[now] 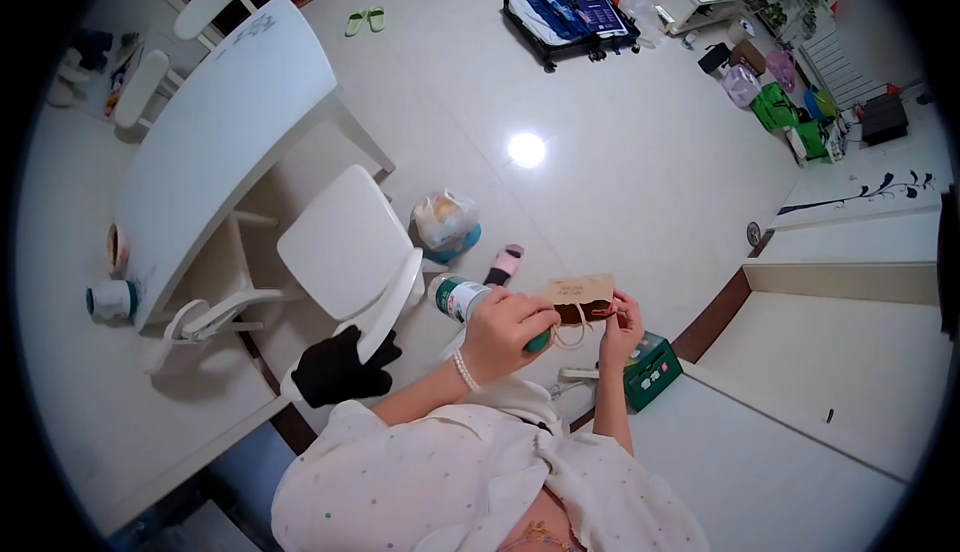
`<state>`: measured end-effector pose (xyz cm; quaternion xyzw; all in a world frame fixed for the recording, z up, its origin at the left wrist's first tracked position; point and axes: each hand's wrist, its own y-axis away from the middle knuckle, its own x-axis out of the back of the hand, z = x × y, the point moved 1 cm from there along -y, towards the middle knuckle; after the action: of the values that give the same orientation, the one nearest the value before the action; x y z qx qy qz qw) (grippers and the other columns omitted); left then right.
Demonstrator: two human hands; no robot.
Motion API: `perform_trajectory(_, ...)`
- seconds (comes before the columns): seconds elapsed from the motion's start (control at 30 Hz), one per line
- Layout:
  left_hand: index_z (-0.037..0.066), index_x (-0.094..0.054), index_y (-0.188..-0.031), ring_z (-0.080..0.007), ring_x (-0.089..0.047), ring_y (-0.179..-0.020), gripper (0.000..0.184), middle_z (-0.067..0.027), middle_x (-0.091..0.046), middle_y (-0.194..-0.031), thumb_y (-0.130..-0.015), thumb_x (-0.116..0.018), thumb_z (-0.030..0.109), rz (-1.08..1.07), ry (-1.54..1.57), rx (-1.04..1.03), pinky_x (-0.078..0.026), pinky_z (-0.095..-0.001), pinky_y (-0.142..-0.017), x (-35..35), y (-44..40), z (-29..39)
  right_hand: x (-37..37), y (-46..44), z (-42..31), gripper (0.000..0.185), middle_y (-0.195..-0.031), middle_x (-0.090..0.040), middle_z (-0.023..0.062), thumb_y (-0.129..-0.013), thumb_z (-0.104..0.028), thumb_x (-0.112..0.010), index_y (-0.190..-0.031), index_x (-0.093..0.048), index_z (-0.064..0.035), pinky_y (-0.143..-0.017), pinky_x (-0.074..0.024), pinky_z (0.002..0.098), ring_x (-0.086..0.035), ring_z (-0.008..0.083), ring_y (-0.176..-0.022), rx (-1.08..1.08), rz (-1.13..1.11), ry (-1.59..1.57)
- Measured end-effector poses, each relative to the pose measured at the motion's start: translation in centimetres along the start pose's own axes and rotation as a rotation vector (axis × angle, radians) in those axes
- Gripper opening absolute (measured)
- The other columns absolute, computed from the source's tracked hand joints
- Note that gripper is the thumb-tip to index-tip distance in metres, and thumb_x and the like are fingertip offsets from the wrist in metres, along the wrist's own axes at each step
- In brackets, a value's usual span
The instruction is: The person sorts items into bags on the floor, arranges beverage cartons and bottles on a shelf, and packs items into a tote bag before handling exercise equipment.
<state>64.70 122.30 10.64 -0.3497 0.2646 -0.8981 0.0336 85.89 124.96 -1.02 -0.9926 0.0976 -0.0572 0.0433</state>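
My left hand (505,327), with a beaded bracelet at the wrist, is closed around a plastic bottle (459,297) with a green and white label. The bottle lies tilted, its green cap (538,340) toward the right. Beside the cap is a small brown paper bag (580,287) with cord handles and its mouth open toward me. My right hand (622,330) pinches the right edge of this bag. What the bag holds is hidden in shadow. Just below my right hand sits a dark green box (652,370).
A white chair (345,242) with a black glove-like item (345,367) on its back stands left, beside a white table (240,102). A filled plastic bag (445,220) is on the floor ahead. An open suitcase (570,27) lies farther off. White cabinets (820,382) border the right.
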Motion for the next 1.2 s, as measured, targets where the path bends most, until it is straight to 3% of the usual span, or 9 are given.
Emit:
perform_trajectory(0.17, 0.011, -0.057, -0.072, -0.0164, -0.053, -0.060, 0.012, -0.0016, -0.058, -0.068, -0.062, -0.063, 0.009, -0.085, 0.066, 0.018, -0.038, -0.0287, -0.059, -3.4, -7.8, -5.1, -0.7, -8.2, 1.5, 0.008, -0.104, -0.052, 0.0116, -0.074, 0.005, -0.053, -0.082, -0.054, 0.0030, -0.065, -0.0471, 0.0245, -0.056, 0.0143, -0.077, -0.105, -0.084, 0.099)
perform_trajectory(0.23, 0.011, -0.057, -0.071, -0.0167, -0.053, -0.059, 0.011, -0.0016, -0.057, -0.065, -0.062, -0.063, 0.010, -0.158, 0.107, -0.018, -0.037, -0.0289, -0.058, -4.2, -11.6, -6.3, -0.6, -10.9, 1.2, 0.015, -0.104, -0.051, 0.0140, -0.072, 0.005, -0.055, -0.087, -0.052, 0.0025, -0.062, -0.0470, 0.0253, -0.057, 0.0167, -0.071, -0.253, -0.210, 0.407)
perform_trajectory(0.4, 0.014, -0.060, -0.069, -0.0147, -0.054, -0.062, 0.011, 0.0025, -0.060, -0.065, -0.060, -0.065, 0.011, -0.407, 0.188, -0.159, -0.036, -0.0287, -0.057, -8.9, -20.7, -10.7, -1.2, -18.2, -4.4, 0.060, -0.104, -0.052, 0.0135, -0.060, -0.003, -0.071, -0.114, -0.045, -0.0047, -0.061, -0.0453, 0.0308, -0.056, 0.0229, -0.072, -0.230, -0.068, 0.545)
perform_trajectory(0.63, 0.014, -0.059, -0.068, -0.0139, -0.054, -0.061, 0.013, 0.0017, -0.057, -0.061, -0.057, -0.066, 0.012, -0.561, 0.252, -0.362, -0.036, -0.0279, -0.057, -19.2, -32.5, -11.2, 3.7, -28.0, -1.6, 0.037, -0.089, -0.059, 0.0108, -0.058, 0.001, -0.065, -0.094, -0.059, -0.0041, -0.064, -0.0462, 0.0288, -0.058, 0.0235, -0.074, 0.000, -0.173, 0.479)
perform_trajectory(0.83, 0.014, -0.063, -0.076, -0.0168, -0.053, -0.057, 0.012, -0.0012, -0.055, -0.058, -0.064, -0.064, 0.014, -0.625, 0.267, -0.430, -0.037, -0.0284, -0.057, -30.7, -46.1, -10.6, 11.4, -41.1, 2.7, 0.019, -0.068, -0.059, 0.0098, -0.061, 0.007, -0.055, -0.077, -0.062, 0.0003, -0.051, -0.0461, 0.0257, -0.057, 0.0174, -0.057, -0.132, 0.131, 0.428)
perform_trajectory(0.93, 0.014, -0.063, -0.073, -0.0183, -0.054, -0.060, 0.009, -0.0029, -0.060, -0.067, -0.065, -0.065, 0.015, -0.641, 0.283, -0.310, -0.039, -0.0292, -0.059, -34.4, -52.4, -10.3, 14.7, -48.4, 2.5, 0.018, -0.066, -0.059, 0.0093, -0.062, 0.010, -0.052, -0.076, -0.061, 0.0017, -0.049, -0.0465, 0.0241, -0.057, 0.0150, -0.055, -0.126, 0.237, 0.446)
perform_trajectory(1.03, 0.012, -0.062, -0.072, -0.0207, -0.058, -0.068, 0.009, -0.0081, -0.060, -0.095, -0.066, -0.066, 0.017, -0.643, 0.331, -0.295, -0.043, -0.0302, -0.063, -37.0, -58.1, -9.6, 17.4, -56.1, 1.3, 0.019, -0.068, -0.058, 0.0097, -0.063, 0.008, -0.051, -0.077, -0.061, 0.0001, -0.052, -0.0462, 0.0258, -0.058, 0.0180, -0.058, -0.060, 0.240, 0.537)
perform_trajectory(1.1, 0.010, -0.063, -0.078, -0.0232, -0.059, -0.078, 0.013, -0.0108, -0.047, -0.121, -0.066, -0.066, 0.016, -0.759, 0.461, -0.307, -0.045, -0.0308, -0.069, -37.0, -61.6, -7.6, 18.6, -59.6, -1.1, 0.019, -0.069, -0.058, 0.0100, -0.063, 0.007, -0.051, -0.077, -0.061, -0.0010, -0.053, -0.0460, 0.0270, -0.058, 0.0201, -0.059, 0.037, 0.209, 0.641)
perform_trajectory(1.2, 0.007, -0.061, -0.090, -0.0268, -0.057, -0.086, 0.026, -0.0082, -0.037, -0.130, -0.065, -0.064, 0.016, -0.809, 0.500, -0.292, -0.046, -0.0312, -0.073, -40.7, -65.3, -8.1, 19.0, -65.5, -1.7, 0.019, -0.072, -0.057, 0.0110, -0.064, 0.006, -0.049, -0.077, -0.060, -0.0028, -0.056, -0.0456, 0.0298, -0.057, 0.0249, -0.063, 0.108, 0.178, 0.670)
